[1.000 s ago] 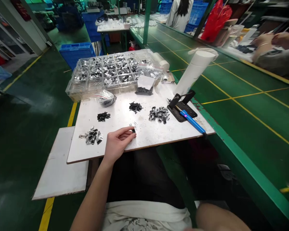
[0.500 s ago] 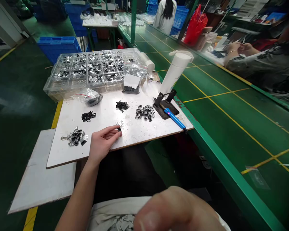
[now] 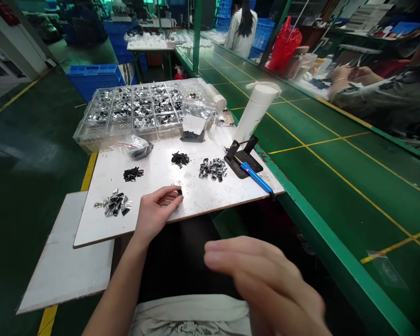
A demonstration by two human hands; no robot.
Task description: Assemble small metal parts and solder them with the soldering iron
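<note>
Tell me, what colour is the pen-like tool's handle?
Bright blue, seen in the head view.

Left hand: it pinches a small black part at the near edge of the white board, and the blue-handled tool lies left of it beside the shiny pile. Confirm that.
One thing is off. In the head view the left hand does pinch a small black part near the white board's near edge, but the blue-handled tool lies to its right, on the black stand by the board's right edge.
</note>
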